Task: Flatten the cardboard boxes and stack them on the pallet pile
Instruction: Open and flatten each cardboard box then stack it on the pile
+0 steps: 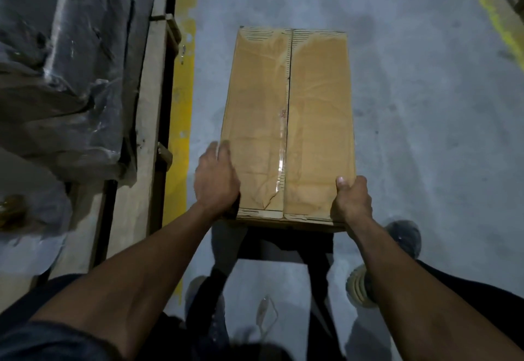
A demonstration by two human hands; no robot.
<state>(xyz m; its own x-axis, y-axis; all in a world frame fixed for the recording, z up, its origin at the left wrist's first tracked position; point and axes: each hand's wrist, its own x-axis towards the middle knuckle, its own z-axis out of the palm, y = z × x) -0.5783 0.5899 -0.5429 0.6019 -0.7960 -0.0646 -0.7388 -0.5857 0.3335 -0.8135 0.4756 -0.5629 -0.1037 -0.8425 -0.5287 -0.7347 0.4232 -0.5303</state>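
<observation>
A brown cardboard box [289, 122] is held out in front of me above the grey floor, its closed top flaps meeting along a taped middle seam. My left hand [217, 175] grips the box's near left edge, fingers curled down over the side. At the near right corner my right hand [351, 199] grips the box, thumb on top and fingers hidden beneath. The box's underside is hidden.
A wooden pallet [147, 122] with a load wrapped in dark plastic film [65, 60] stands at the left. A yellow floor line [181, 105] runs beside it, another at the far right [493, 17]. My feet [360, 287] are below the box.
</observation>
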